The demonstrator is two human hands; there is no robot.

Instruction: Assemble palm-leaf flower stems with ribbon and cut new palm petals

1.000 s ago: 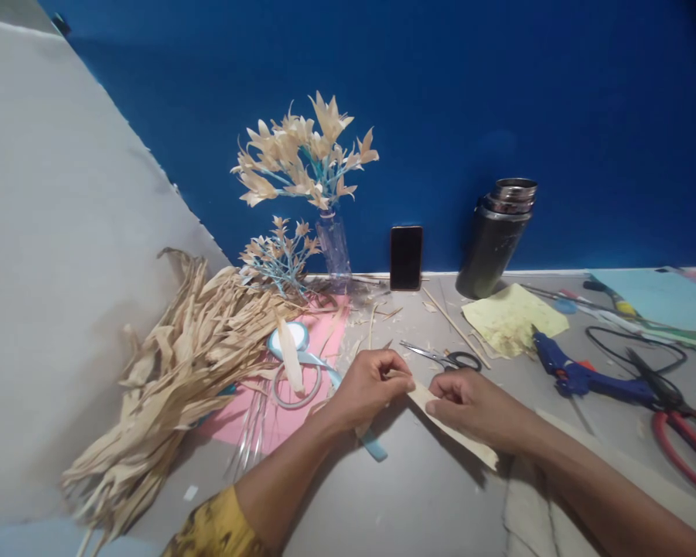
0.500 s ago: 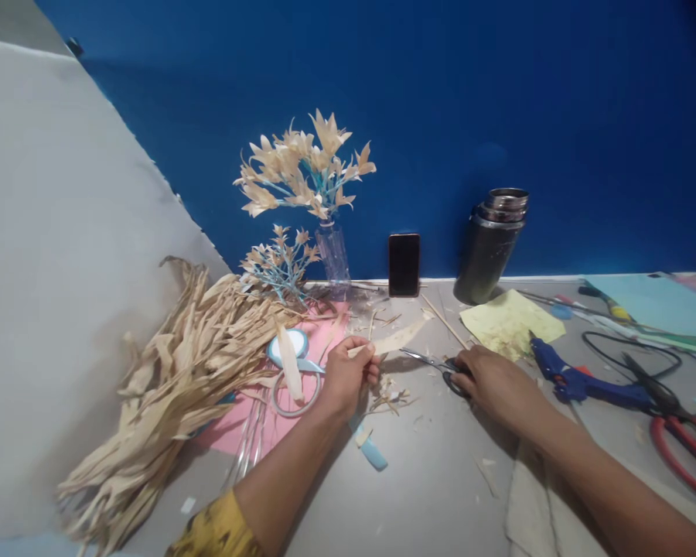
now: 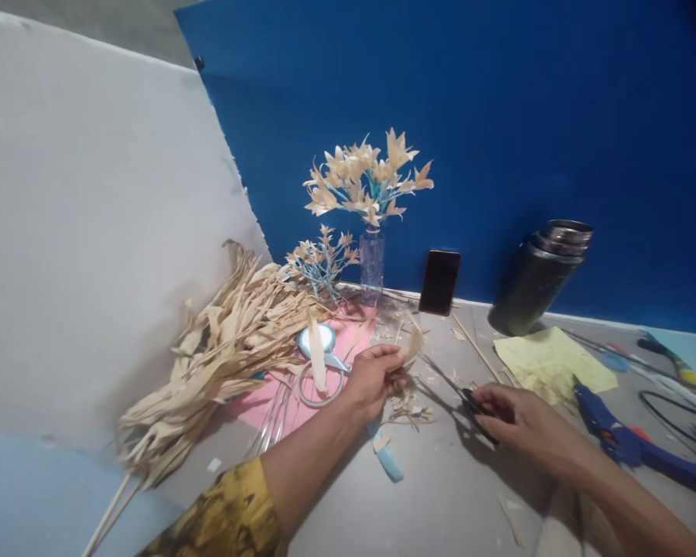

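A blue wall [image 3: 499, 116] fills the back, with a white board [image 3: 93, 232] leaning across the left. Below them runs the grey table [image 3: 441, 495], littered with craft scraps. A big pile of dried husks [image 3: 226, 348] lies at the left, against the board and partly on a pink sheet [image 3: 267, 406]. A dark flask [image 3: 537, 278] stands by the wall at the right, with a yellow paper [image 3: 551, 360] in front of it and a blue glue gun [image 3: 620, 442] nearer the right edge. A clear bottle [image 3: 372, 259] by the wall holds husk flowers [image 3: 368, 182]. 1 smaller spray [image 3: 322, 259] stands just left of it, and a phone [image 3: 439, 281] leans on the wall to its right.

The 2 hands are near the table's middle, a little apart. The left hand [image 3: 374, 379] is closed, pinching a short husk strip [image 3: 413, 344] that sticks up to the right of its fingertips, above the table. The right hand [image 3: 516, 422] is curled around the black handles of the scissors [image 3: 461, 393], whose blades point up and left toward the strip. I cannot tell whether the blades are lifted off the table. Husk scraps [image 3: 409, 406] lie between the hands, and a blue strip [image 3: 390, 462] lies by the left wrist.
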